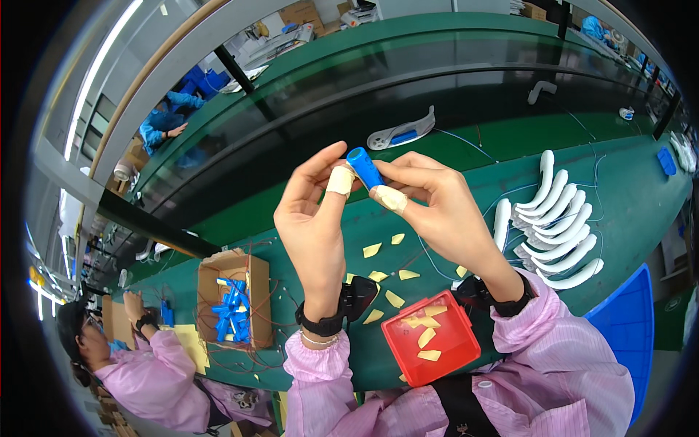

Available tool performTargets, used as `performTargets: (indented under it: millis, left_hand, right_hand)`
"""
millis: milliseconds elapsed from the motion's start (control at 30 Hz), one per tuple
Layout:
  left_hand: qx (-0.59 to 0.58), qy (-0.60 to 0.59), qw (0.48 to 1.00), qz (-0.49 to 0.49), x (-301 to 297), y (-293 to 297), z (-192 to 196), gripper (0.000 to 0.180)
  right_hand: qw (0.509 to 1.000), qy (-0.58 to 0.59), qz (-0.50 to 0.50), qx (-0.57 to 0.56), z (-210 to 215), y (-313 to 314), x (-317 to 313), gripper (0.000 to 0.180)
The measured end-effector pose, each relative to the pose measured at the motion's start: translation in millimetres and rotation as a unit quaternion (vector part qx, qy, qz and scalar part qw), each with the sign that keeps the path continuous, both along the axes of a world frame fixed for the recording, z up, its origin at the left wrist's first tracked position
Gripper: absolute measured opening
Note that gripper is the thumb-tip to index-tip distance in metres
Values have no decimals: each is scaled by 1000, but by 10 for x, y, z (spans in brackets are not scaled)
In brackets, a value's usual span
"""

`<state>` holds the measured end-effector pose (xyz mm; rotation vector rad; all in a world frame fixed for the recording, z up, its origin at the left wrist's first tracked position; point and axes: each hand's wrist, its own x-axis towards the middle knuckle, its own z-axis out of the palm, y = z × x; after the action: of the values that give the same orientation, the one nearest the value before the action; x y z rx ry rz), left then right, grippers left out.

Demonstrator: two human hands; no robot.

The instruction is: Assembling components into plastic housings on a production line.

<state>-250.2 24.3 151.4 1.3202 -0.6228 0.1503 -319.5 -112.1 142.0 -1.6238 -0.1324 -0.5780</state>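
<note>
A short blue cylinder (366,169) is held up over the bench, its round end tipped up and to the left. My right hand (429,200) pinches its lower part between thumb and fingers. At its upper left side, my left hand (314,211) has its thumb and a fingertip closed against it, with the index finger raised above. Cream tape wraps both thumbs. Below my hands, a red tray (466,348) holds several small yellow pieces (427,337). More such pieces (394,299) lie scattered on the green bench (342,255).
A cardboard box (260,291) of blue cylinders with thin wires stands left. White curved parts (571,251) lie in a row at right, near a blue bin (633,328). Beyond runs a dark conveyor (313,109) carrying a white part (402,132). A co-worker (156,371) sits left.
</note>
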Motion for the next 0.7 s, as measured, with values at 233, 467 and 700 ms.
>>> performTargets:
  millis: [233,467,700]
  left_hand:
    - [-77,62,994,-54,47,144,-64,29]
    - [-64,109,992,-31,-252,325,-76,38]
    - [486,-20,809,-330,-793,307,-188,24]
  right_hand:
    - [999,-4,23,-44,23,37,-15,30]
    - [980,-31,148,126,176,-188,-114,31]
    - [956,-240,-110,128,585,-1161,-1032,33]
